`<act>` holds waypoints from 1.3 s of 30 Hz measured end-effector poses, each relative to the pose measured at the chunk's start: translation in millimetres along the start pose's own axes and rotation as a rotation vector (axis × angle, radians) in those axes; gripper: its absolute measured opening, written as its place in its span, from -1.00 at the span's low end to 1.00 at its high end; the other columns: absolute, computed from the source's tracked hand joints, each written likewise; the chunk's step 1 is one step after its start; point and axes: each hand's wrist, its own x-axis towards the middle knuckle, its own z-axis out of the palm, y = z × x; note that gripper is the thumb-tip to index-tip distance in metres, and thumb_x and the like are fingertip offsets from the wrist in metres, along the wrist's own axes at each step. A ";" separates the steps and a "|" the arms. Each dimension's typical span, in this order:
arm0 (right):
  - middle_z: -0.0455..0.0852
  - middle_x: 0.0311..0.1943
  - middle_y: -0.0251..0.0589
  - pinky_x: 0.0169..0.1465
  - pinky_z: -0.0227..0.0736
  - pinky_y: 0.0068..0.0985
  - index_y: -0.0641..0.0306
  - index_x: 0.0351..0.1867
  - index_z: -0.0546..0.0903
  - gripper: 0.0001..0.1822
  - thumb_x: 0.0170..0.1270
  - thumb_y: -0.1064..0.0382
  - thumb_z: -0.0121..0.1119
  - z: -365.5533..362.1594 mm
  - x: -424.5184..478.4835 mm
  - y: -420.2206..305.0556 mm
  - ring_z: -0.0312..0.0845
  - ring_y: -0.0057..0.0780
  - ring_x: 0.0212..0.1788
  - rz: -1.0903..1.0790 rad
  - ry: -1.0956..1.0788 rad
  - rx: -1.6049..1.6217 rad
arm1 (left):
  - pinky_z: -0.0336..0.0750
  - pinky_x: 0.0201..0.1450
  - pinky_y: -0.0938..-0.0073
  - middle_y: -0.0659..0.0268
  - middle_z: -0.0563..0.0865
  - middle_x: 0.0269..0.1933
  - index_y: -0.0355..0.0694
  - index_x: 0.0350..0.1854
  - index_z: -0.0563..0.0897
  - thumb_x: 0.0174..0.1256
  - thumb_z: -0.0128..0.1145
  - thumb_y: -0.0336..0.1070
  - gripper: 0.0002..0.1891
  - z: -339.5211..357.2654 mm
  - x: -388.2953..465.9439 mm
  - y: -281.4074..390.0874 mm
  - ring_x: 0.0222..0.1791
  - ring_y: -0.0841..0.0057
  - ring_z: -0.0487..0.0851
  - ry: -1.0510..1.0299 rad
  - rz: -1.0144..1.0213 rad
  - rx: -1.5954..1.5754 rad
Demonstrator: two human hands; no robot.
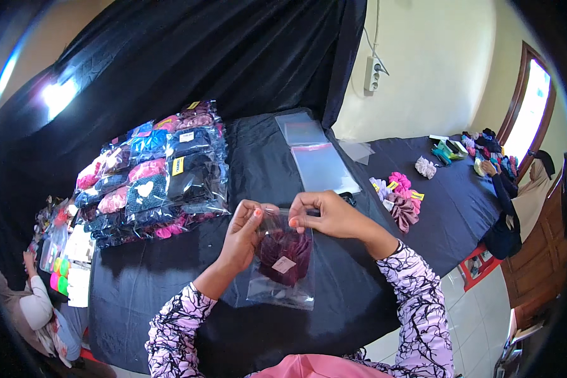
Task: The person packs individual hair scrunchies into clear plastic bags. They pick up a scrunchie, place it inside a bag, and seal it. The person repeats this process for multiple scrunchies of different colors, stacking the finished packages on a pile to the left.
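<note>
A clear plastic bag (279,295) hangs between my hands over the black cloth, with a dark maroon scrunchie (295,250) and a small pale tag inside. My left hand (243,234) pinches the bag's top edge at its left, thumb and fingers together. At the top right, my right hand (325,215) grips the same edge between thumb and fingertips. Beyond my hands lie flat, clear plastic bags (321,163) in stacks. To their right, several pink, mauve and lilac scrunchies (401,212) with yellow or pale tags sit in a loose group.
Packed bags of fabric items (151,179) are piled at the left on the black-covered table (179,269). A whitish scrunchie (425,167) lies at the right. Two people sit nearby: one at far left (38,302), one at far right (534,198). A power strip (372,74) hangs on the wall.
</note>
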 end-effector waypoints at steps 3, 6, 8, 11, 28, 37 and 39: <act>0.71 -0.50 -0.29 -0.23 0.44 -0.51 0.27 -0.38 0.62 -0.94 0.21 0.34 0.24 -10.6 12.2 -19.3 0.65 -0.48 -0.38 -0.273 0.070 -0.337 | 0.48 0.15 0.23 0.10 0.46 0.22 -0.02 0.18 0.30 0.43 0.04 -0.14 -0.64 -0.3 2.2 11.9 0.23 0.37 0.45 -0.019 0.122 0.030; 0.71 -0.49 -0.31 -0.17 0.39 -0.39 0.16 -0.43 0.65 -0.98 0.12 0.34 0.28 -26.4 23.5 -54.4 0.63 -0.38 -0.33 -0.492 0.152 -0.584 | 0.32 0.29 0.15 0.09 0.28 0.39 0.11 0.44 0.02 0.29 0.21 -0.04 -0.22 -9.5 3.6 22.0 0.42 0.31 0.20 0.005 0.195 0.038; 0.71 -0.49 -0.31 -0.15 0.36 -0.39 0.13 -0.44 0.66 -0.98 0.11 0.33 0.29 -40.5 25.9 -77.2 0.63 -0.38 -0.32 -0.591 0.232 -0.677 | 0.32 0.30 0.17 0.11 0.27 0.40 0.11 0.44 0.02 0.26 0.25 -0.05 -0.19 -16.5 4.8 23.1 0.43 0.32 0.18 -0.006 0.198 0.085; 0.73 -0.48 -0.30 -0.09 0.33 -0.46 0.17 -0.45 0.67 -0.97 0.09 0.34 0.31 -49.7 31.4 -82.8 0.64 -0.44 -0.35 -0.569 0.240 -0.644 | 0.27 0.30 0.23 0.15 0.25 0.41 0.09 0.44 0.02 0.14 0.37 -0.09 -0.09 -24.3 9.3 15.8 0.43 0.33 0.15 -0.001 0.149 0.130; 0.77 -0.45 -0.37 0.05 0.38 -0.51 0.21 -0.29 0.71 -0.91 0.15 0.40 0.30 -41.8 39.4 -65.1 0.64 -0.55 -0.33 -0.558 0.182 -0.635 | 0.55 0.01 0.50 0.26 0.65 -0.07 -0.17 0.34 0.23 0.04 0.39 -0.55 -0.20 -8.4 -2.1 -6.4 -0.09 0.54 0.65 -0.158 -0.179 0.124; 0.73 -0.38 -0.28 -0.08 0.48 -0.66 0.37 -0.04 0.55 -0.73 0.23 0.42 0.25 -53.5 32.0 -29.0 0.65 -0.63 -0.21 -0.391 0.699 0.102 | 0.57 0.03 0.49 0.24 0.66 -0.06 -0.24 0.27 0.29 0.09 0.34 -0.58 -0.32 -8.2 3.3 9.3 -0.07 0.53 0.66 -0.004 -0.027 0.170; 0.71 -0.40 -0.33 -0.10 0.46 -0.67 0.33 -0.13 0.59 -0.80 0.22 0.40 0.28 -53.5 33.3 -12.7 0.62 -0.65 -0.21 -0.416 0.816 0.270 | 0.53 0.08 0.49 0.20 0.65 -0.03 -0.23 0.27 0.28 0.11 0.33 -0.59 -0.33 -8.5 5.2 9.3 -0.04 0.52 0.64 0.027 -0.014 0.132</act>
